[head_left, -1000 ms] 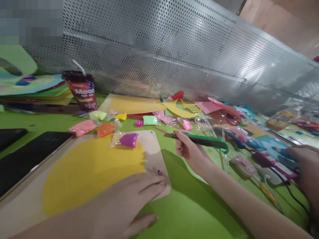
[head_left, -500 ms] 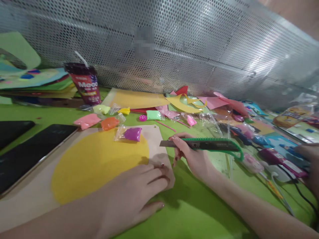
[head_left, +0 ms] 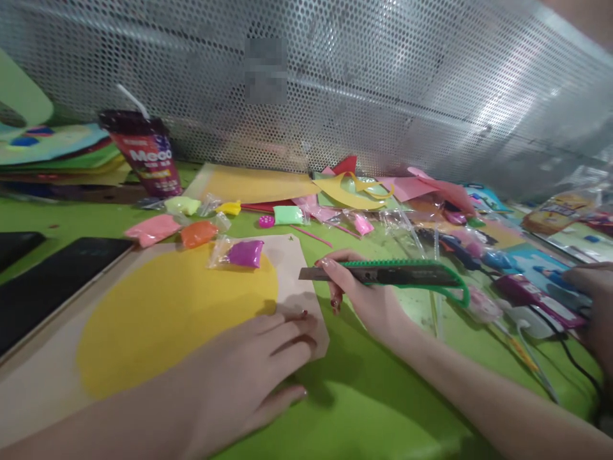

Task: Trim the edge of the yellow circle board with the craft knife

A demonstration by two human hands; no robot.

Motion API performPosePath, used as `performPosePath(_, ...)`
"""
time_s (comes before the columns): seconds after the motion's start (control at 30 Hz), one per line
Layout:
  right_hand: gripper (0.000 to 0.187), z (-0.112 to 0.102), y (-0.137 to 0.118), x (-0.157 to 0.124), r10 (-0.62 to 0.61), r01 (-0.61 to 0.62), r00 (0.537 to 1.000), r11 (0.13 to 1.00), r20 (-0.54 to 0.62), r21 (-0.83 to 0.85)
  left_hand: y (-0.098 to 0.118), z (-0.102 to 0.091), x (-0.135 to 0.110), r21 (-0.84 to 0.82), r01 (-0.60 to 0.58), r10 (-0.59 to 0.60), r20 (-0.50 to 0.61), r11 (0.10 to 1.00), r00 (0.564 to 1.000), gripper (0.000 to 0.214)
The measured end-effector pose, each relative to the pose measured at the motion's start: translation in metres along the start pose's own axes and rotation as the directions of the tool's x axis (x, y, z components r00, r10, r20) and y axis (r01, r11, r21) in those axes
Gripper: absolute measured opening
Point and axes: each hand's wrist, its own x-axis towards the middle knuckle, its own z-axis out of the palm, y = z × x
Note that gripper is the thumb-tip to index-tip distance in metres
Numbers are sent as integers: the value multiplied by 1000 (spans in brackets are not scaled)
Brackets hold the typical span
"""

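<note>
My left hand (head_left: 249, 377) lies flat, fingers spread, pressing the near right corner of a pale card (head_left: 299, 291) that carries a large yellow disc (head_left: 172, 316). My right hand (head_left: 364, 297) grips a green utility knife (head_left: 407, 275), held level just right of the card's edge, with its metal tip pointing left toward the card. A bag of purple clay (head_left: 242, 253) rests on the card's far part.
Small clay bags, pink (head_left: 152, 230) and orange (head_left: 197, 233), lie behind the card. A dark red drink cup (head_left: 146, 156) with a straw stands far left. Black tablets (head_left: 52, 281) lie at left. Coloured paper scraps (head_left: 354, 188) sit by the perforated metal wall. Another person's hand (head_left: 594, 300) is at right.
My right hand has brought the knife down and left, closer to the card's right edge. My left hand slid slightly forward on the card corner.
</note>
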Motion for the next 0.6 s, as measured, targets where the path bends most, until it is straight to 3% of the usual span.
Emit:
performPosePath(0.17, 21, -5, -14, -13, -57, 59, 996, 998, -71, 34, 0, -1, -2, 96, -98, 110, -128, 991, 986, 31)
performPosePath(0.3, 12, -3, -20, -43, -119, 112, 992, 986, -48, -122, -2, -10, 0, 130, -148, 168, -165, 980, 972, 38)
performPosePath(0.4, 15, 6, -13, -63, -169, 134, 973, 968, -158, -210, -5, -11, -1, 154, -161, 183, -147, 975, 972, 44)
performPosePath(0.5, 14, 13, -3, -71, -281, 226, 944, 932, -170, -284, -8, 2, -7, 188, -177, 208, -166, 966, 964, 47)
performPosePath(0.6, 14, 12, 6, -69, -373, 305, 918, 882, -137, -359, -9, 26, -13, 150, -93, 138, -326, 984, 935, 42)
